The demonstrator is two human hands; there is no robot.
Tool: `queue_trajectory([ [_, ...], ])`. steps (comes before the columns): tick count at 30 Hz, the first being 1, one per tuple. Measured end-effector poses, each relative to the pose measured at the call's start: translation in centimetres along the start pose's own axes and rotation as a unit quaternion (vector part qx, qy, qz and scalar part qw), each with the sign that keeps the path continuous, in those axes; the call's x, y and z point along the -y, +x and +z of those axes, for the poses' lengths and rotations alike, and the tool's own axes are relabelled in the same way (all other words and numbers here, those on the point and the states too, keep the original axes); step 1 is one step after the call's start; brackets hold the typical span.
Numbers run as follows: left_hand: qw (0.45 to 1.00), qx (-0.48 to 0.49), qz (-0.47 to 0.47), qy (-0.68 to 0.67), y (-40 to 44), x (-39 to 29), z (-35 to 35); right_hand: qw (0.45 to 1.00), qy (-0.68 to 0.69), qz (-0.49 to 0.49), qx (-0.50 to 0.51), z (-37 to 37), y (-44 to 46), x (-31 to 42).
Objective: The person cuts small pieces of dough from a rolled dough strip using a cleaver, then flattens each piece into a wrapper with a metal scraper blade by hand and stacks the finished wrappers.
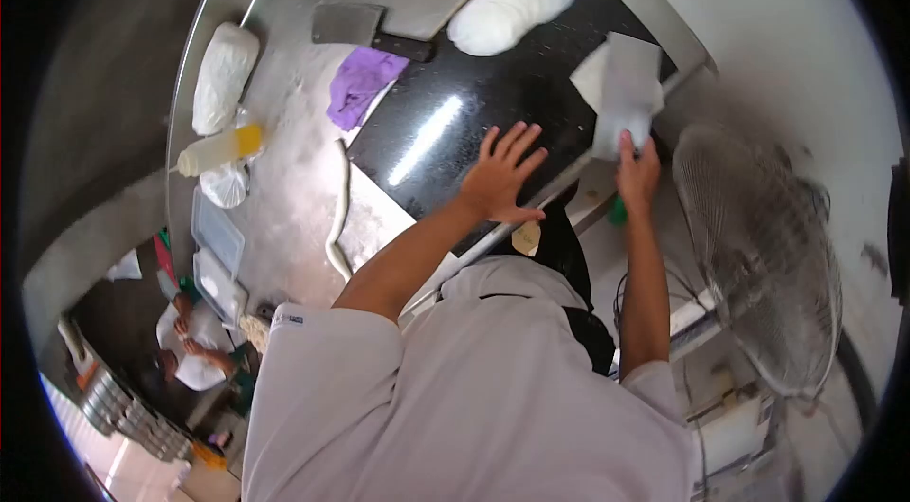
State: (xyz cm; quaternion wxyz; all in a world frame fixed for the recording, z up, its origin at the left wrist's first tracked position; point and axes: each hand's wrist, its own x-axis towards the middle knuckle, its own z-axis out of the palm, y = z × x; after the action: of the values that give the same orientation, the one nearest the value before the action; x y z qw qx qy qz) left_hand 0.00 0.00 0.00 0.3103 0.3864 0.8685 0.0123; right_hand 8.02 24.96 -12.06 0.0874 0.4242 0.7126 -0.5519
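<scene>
My left hand (pixel 505 172) is spread, fingers apart, over the near part of a glossy black board (pixel 502 90). Near the board's right edge, my right hand (pixel 638 170) grips a broad, rectangular grey blade (pixel 630 71) that looks like a cleaver, blurred by motion. Part of a thin white dough sheet (pixel 590 77) shows beneath and beside this blade. At the board's far end lies an overlapping row of round white dough wrappers (pixel 512 9). A second cleaver (pixel 349 25) with a black handle rests on the metal table, its handle reaching the board's left edge.
A purple cloth (pixel 363 85) and a dough rope (pixel 339 208) lie left of the board. Farther left are a wrapped white bundle (pixel 226 77), a yellow-liquid bottle (pixel 220 149) and plastic containers (pixel 218 232). A fan (pixel 758 255) stands right; another person (pixel 197 346) is lower left.
</scene>
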Motion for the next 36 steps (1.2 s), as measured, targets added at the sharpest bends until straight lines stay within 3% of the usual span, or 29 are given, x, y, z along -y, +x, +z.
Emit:
queue_trajectory([
  [2,0.999,-0.025,0.006,-0.046,0.4,-2.3,0.2,0.998,0.059,0.019,0.028,-2.3,-0.3,1.0],
  [3,0.985,-0.144,0.054,-0.082,13.2,-0.3,2.2,0.992,0.043,-0.077,-0.085,-6.1,10.1,4.9],
  [5,0.963,-0.217,0.061,-0.15,14.0,-1.5,3.5,0.988,0.069,-0.083,-0.107,-6.8,10.5,4.2],
  [7,0.956,-0.243,0.035,-0.16,14.0,-1.9,3.5,0.97,-0.124,-0.157,-0.14,-6.8,12.5,2.0],
  [8,0.942,-0.275,0.055,-0.184,14.1,-1.4,3.5,0.981,-0.111,-0.1,-0.124,-7.3,13.2,1.8],
  [11,0.92,-0.319,0.082,-0.211,14.0,-1.1,3.4,0.99,-0.088,0.004,-0.111,-8.4,9.5,4.3],
  [14,0.895,-0.365,0.121,-0.225,14.5,-1.0,4.0,0.986,-0.036,-0.079,-0.145,-7.6,4.4,4.3],
  [16,0.892,-0.387,0.112,-0.207,15.6,-1.3,4.8,0.984,-0.012,-0.082,-0.157,-7.9,1.3,1.7],
  [18,0.877,-0.41,0.003,-0.251,16.9,-1.6,5.6,0.99,0.013,-0.044,-0.136,-7.6,-1.7,-1.1],
  [19,0.873,-0.416,0.0,-0.254,16.2,-1.2,5.8,0.993,0.027,-0.026,-0.116,-7.7,-3.6,-2.1],
  [21,0.898,-0.406,0.089,-0.144,14.7,0.2,6.4,0.992,-0.022,-0.044,-0.119,-7.9,-3.5,-7.8],
  [22,0.915,-0.371,0.043,-0.156,13.8,-0.2,5.8,0.988,-0.073,-0.052,-0.122,-7.8,-4.5,-9.8],
  [24,0.887,-0.406,0.069,-0.208,15.5,0.5,6.3,0.971,-0.097,-0.189,-0.107,-6.4,-5.2,-12.6],
  [25,0.846,-0.426,0.078,-0.311,14.5,0.9,4.2,0.99,-0.075,-0.101,-0.062,-5.7,-6.4,-10.4],
  [26,0.814,-0.461,0.009,-0.354,14.9,1.0,2.5,0.992,-0.105,0.04,-0.057,-4.2,-7.5,-6.7],
  [28,0.698,-0.53,-0.057,-0.479,15.2,2.4,-1.4,0.994,-0.054,-0.086,0.046,-1.4,-7.3,-4.5],
  [29,0.749,-0.54,-0.066,-0.378,14.3,3.0,-2.0,0.98,-0.055,-0.178,0.064,0.1,-7.8,-2.3],
  [30,0.796,-0.522,-0.03,-0.306,13.8,2.7,-0.5,0.97,-0.144,-0.165,0.109,0.7,-7.3,-1.3],
  [32,0.912,-0.371,0.02,-0.171,12.2,1.9,5.1,0.957,-0.111,-0.182,0.197,2.4,-5.5,-1.7],
  [33,0.963,-0.267,0.03,-0.029,11.3,2.2,7.4,0.96,-0.103,-0.179,0.191,2.5,-5.9,-1.4],
  [35,0.971,-0.235,-0.017,-0.045,10.4,1.6,6.7,0.935,-0.28,-0.174,0.131,2.7,-6.0,-0.1],
  [36,0.974,-0.221,-0.012,-0.05,10.6,1.1,6.7,0.938,-0.279,-0.159,0.134,2.3,-6.7,0.2],
])
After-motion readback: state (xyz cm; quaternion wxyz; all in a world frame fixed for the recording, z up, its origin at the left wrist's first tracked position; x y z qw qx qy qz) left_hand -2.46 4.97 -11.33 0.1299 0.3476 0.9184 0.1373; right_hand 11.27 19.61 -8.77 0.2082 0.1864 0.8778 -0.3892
